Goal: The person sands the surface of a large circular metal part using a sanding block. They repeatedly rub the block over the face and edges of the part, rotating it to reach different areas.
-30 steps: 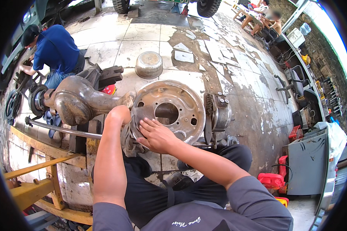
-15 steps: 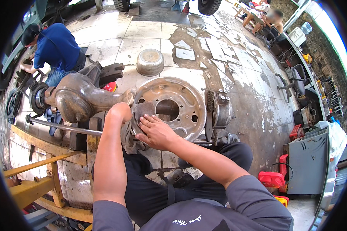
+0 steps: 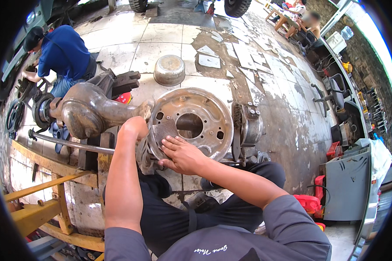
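A round, worn metal backing plate (image 3: 209,104) with a large centre hole stands tilted in front of me. My right hand (image 3: 185,155) lies on its lower left face, fingers outstretched, pressing a brown sheet of sandpaper (image 3: 165,130) against the metal. At the plate's left edge, my left hand (image 3: 136,127) is closed around the rim; its fingertips are hidden. A crumpled grey rag (image 3: 143,150) hangs just below that hand. Immediately left is a big rusty axle housing (image 3: 89,111).
A metal bowl-shaped part (image 3: 169,70) sits beyond the plate. A hub assembly (image 3: 250,124) stands at its right. Yellow metal framing (image 3: 52,209) and a long rod (image 3: 74,145) lie to the left. A co-worker in blue (image 3: 67,54) crouches far left. A grey cabinet (image 3: 346,185) stands right.
My right hand has slid slightly right and toward me with the sandpaper, uncovering a slot in the plate's left side. My left hand has stayed nearly in place.
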`<state>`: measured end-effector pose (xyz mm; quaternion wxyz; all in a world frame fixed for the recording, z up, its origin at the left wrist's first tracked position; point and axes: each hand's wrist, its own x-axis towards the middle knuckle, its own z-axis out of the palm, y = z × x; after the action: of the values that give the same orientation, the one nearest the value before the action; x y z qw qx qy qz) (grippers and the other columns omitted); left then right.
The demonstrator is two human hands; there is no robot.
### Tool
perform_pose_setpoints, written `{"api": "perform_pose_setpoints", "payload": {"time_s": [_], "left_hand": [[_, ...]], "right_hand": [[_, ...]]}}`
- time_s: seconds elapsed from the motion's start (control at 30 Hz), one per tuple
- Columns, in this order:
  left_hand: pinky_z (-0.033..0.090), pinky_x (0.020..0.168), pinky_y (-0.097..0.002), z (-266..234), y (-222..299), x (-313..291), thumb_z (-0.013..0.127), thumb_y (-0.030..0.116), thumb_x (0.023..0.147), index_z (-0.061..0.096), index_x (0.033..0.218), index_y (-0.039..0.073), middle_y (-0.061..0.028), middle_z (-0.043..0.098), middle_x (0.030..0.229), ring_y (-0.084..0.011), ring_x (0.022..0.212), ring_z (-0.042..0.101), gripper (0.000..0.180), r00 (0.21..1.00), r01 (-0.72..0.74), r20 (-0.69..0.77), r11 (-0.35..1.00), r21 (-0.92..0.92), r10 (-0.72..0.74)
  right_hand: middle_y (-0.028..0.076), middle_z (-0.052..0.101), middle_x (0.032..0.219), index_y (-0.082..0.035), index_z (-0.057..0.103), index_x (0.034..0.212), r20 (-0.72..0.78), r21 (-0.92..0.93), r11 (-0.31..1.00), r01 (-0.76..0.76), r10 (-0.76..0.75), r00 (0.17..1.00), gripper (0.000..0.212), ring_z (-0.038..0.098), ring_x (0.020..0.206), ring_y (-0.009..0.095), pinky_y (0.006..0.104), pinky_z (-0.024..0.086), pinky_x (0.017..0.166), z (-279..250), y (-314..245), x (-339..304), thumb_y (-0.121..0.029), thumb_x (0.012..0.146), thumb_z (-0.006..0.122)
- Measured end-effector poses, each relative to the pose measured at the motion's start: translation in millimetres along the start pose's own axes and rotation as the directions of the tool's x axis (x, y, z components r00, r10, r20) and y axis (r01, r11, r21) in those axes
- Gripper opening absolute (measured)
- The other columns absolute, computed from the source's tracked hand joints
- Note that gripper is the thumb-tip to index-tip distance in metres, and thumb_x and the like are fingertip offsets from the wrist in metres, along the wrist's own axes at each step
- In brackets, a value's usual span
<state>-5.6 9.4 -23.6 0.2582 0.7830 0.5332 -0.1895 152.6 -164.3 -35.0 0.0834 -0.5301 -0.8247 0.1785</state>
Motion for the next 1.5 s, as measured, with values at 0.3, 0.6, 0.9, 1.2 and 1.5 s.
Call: {"api": "perform_pose_setpoints", "payload": {"time_s": [0.3,0.6,0.9,1.2,1.5], "left_hand": [[0.056,0.08,-0.0442,0,-2,2,0.058,0.007,0.081,0.077,0.089,-0.001,-0.0235,0.073,0.091,-0.0343,0.087,0.074,0.022,0.999,0.001,0.032,0.999,0.033,-0.002],[0.055,0.083,-0.0456,1,-2,6,0.057,0.007,0.08,0.075,0.091,-0.004,-0.0278,0.07,0.094,-0.0393,0.091,0.072,0.024,1.0,-0.008,0.015,1.0,0.003,0.008],[0.056,0.078,-0.0456,1,-3,5,0.057,0.009,0.081,0.076,0.088,-0.004,-0.0257,0.072,0.087,-0.0355,0.079,0.074,0.024,0.999,-0.033,0.038,0.999,0.003,0.033],[0.055,0.088,-0.0455,-2,-2,2,0.056,0.006,0.083,0.076,0.1,0.0,-0.0243,0.072,0.104,-0.0375,0.1,0.071,0.027,1.0,-0.007,0.025,1.0,-0.006,0.007],[0.055,0.086,-0.0453,-4,1,0,0.055,0.004,0.082,0.076,0.099,-0.001,-0.0241,0.072,0.103,-0.0377,0.098,0.072,0.027,0.997,0.017,0.071,1.0,-0.005,-0.016]], "right_hand": [[0.026,0.046,0.149,0.009,0.053,0.136,-0.008,-0.002,0.999,-0.049,0.049,0.999,0.074,0.036,0.145,0.038,0.0478,0.026,0.121,4,-7,12,-0.055,0.104,0.036],[0.027,0.045,0.15,0.011,0.049,0.139,-0.112,-0.062,0.99,-0.126,0.119,0.987,0.08,0.036,0.145,0.039,0.0482,0.026,0.12,15,-11,29,-0.059,0.103,0.035],[0.026,0.043,0.152,0.011,0.049,0.14,-0.068,-0.043,0.99,-0.136,0.133,0.989,0.082,0.034,0.146,0.039,0.0486,0.025,0.121,9,-11,26,-0.061,0.103,0.033],[0.026,0.043,0.152,0.01,0.05,0.139,-0.057,-0.093,0.987,-0.133,0.128,0.99,0.08,0.035,0.145,0.039,0.0484,0.027,0.12,12,-15,7,-0.059,0.103,0.034],[0.027,0.044,0.151,0.01,0.05,0.139,-0.036,-0.069,0.983,-0.168,0.166,0.986,0.074,0.037,0.145,0.039,0.0492,0.028,0.12,12,-19,12,-0.054,0.104,0.035]]}}
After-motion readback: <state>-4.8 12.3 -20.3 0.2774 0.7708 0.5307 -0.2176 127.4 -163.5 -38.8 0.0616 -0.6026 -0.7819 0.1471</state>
